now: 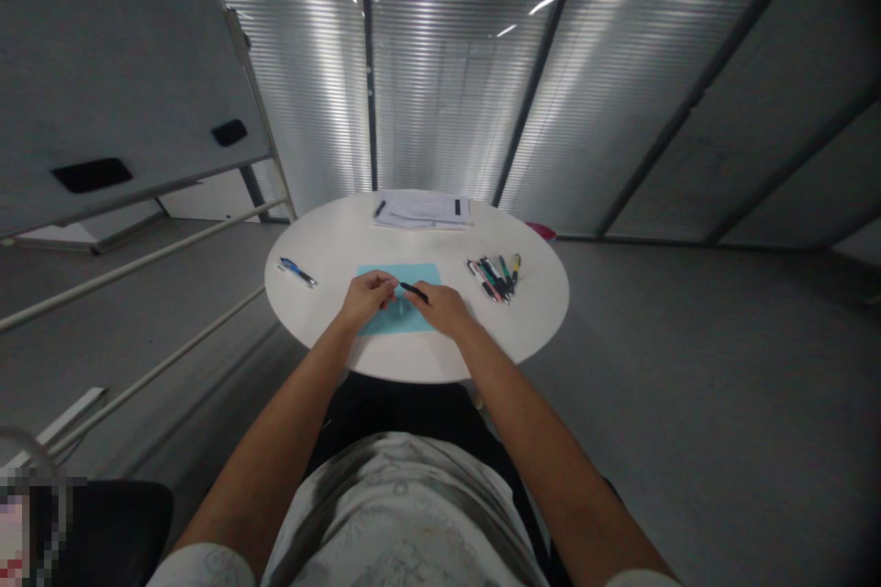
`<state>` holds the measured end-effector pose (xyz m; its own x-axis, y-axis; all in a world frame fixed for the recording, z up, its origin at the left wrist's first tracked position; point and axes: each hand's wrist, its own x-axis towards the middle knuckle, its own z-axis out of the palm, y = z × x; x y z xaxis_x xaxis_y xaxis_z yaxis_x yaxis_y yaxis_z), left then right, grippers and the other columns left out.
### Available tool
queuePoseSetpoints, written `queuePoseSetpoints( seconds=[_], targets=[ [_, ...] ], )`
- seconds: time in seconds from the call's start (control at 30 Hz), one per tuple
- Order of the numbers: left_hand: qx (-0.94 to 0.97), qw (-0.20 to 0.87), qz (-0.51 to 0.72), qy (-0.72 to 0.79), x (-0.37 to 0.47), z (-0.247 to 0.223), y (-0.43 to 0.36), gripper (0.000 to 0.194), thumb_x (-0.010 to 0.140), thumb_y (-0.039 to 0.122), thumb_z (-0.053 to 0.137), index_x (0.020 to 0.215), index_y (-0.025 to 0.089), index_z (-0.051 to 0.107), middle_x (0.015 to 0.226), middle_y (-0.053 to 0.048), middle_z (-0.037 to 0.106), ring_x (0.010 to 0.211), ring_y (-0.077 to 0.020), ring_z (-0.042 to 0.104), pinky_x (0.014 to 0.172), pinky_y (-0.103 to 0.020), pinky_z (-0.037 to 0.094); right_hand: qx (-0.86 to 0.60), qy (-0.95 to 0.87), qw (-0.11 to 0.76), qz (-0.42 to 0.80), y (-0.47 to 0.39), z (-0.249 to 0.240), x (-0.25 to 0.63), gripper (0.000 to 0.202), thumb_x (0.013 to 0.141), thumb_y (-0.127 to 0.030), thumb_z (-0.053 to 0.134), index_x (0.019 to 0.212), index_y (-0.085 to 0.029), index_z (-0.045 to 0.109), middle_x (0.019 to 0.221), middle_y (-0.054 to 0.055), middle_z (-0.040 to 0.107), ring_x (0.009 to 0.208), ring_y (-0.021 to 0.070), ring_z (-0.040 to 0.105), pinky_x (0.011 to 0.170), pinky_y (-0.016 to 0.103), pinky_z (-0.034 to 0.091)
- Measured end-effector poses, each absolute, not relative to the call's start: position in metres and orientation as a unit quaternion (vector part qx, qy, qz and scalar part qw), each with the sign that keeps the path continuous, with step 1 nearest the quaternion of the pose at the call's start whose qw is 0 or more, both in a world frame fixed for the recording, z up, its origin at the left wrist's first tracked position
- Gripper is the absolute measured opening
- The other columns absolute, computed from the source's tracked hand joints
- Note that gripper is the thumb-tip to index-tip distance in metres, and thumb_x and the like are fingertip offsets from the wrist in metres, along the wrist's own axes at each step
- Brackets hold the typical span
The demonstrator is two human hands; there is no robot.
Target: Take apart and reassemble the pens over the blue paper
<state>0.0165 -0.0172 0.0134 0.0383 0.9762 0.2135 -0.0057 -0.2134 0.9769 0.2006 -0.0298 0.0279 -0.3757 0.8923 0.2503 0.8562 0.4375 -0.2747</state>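
Note:
Above a light blue sheet on the round white table, my two hands are close together. My right hand is closed around a black pen, whose tip points toward my left hand. The fingers of my left hand are pinched together near the pen's tip; a small part may be between them, too small to make out. To the right lies a group of several pens in black, red, green and yellow. On the left side sit a few blue and dark pens.
A stack of papers with a dark pen on it lies at the far edge of the white table. A whiteboard on a metal frame stands at the left. Behind the table are glass panels with blinds. A black chair is at lower left.

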Motion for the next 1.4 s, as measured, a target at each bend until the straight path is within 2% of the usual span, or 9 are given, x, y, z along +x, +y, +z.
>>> queuePoseSetpoints(
  seconds=[0.63,0.93,1.13,1.4],
  targets=[
    [0.567,0.452,0.534,0.434,0.017,0.014,-0.018,0.029,0.069,0.04,0.073,0.071,0.014,0.063,0.054,0.0,0.06,0.041,-0.0077,0.047,0.043,-0.021,0.035,-0.513,-0.833,0.205,0.028,-0.029,0.03,0.202,0.032,0.098,-0.045,0.041,0.109,-0.027,0.066,0.099,0.002,0.072,0.09,0.0171,0.064,0.071,0.025,0.038],
    [0.567,0.457,0.525,0.439,0.016,0.016,-0.018,0.031,0.069,0.041,0.073,0.08,0.013,0.068,0.054,0.0,0.06,0.042,-0.008,0.047,0.043,-0.022,0.035,-0.508,-0.834,0.212,0.03,-0.027,0.027,0.202,0.032,0.098,-0.044,0.042,0.11,-0.027,0.066,0.104,0.003,0.071,0.095,0.0172,0.062,0.077,0.025,0.039],
    [0.547,0.465,0.562,0.41,0.013,0.013,-0.016,0.04,0.069,0.038,0.071,0.1,0.013,0.065,0.055,0.001,0.061,0.042,-0.0099,0.05,0.046,-0.023,0.038,-0.516,-0.82,0.246,0.032,-0.022,0.023,0.203,0.035,0.099,-0.044,0.039,0.116,-0.025,0.063,0.107,0.005,0.069,0.099,0.0174,0.061,0.082,0.026,0.04],
    [0.492,0.469,0.604,0.417,0.009,0.012,-0.014,0.028,0.071,0.041,0.061,0.085,0.017,0.063,0.053,0.001,0.059,0.039,-0.0102,0.047,0.042,-0.023,0.034,-0.564,-0.791,0.236,0.006,-0.018,0.02,0.206,0.034,0.1,-0.039,0.037,0.112,-0.021,0.063,0.107,0.009,0.063,0.099,0.0195,0.06,0.083,0.029,0.041]
  ],
)
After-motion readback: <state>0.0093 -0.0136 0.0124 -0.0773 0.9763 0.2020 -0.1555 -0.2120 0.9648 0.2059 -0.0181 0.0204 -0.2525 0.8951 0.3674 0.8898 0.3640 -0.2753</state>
